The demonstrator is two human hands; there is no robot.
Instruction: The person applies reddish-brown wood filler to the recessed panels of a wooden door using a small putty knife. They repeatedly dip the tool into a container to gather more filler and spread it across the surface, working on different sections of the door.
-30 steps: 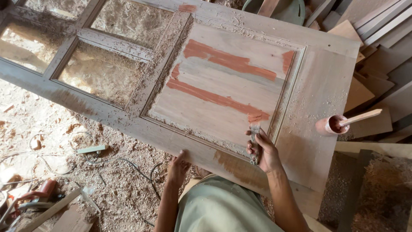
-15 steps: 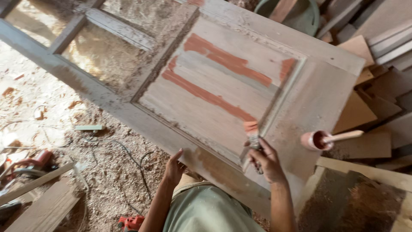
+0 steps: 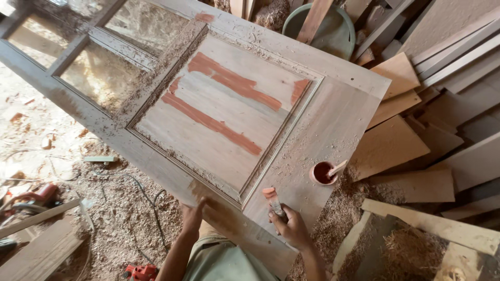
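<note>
A wooden door (image 3: 333, 125) lies flat before me, dusted with sawdust. Its square panel (image 3: 219, 109) carries reddish-brown streaks of filler. My right hand (image 3: 291, 226) grips a putty knife (image 3: 273, 202) with reddish paste on its blade, held over the door's lower frame near the panel's corner. My left hand (image 3: 194, 214) rests flat, fingers spread, on the door's near edge. A small round pot of reddish paste (image 3: 323, 173) with a stick in it stands on the door to the right of the knife.
Offcut boards and planks (image 3: 416, 140) pile up at the right. A green tub (image 3: 333, 31) sits behind the door. Sawdust, a cable (image 3: 140, 192), red power tools (image 3: 140, 271) and a plank (image 3: 36, 218) lie on the floor at left.
The view has shifted, so the door and pot sit further right and lower in frame. My right hand with the putty knife stays near the panel's lower corner; my left hand stays on the door's edge.
</note>
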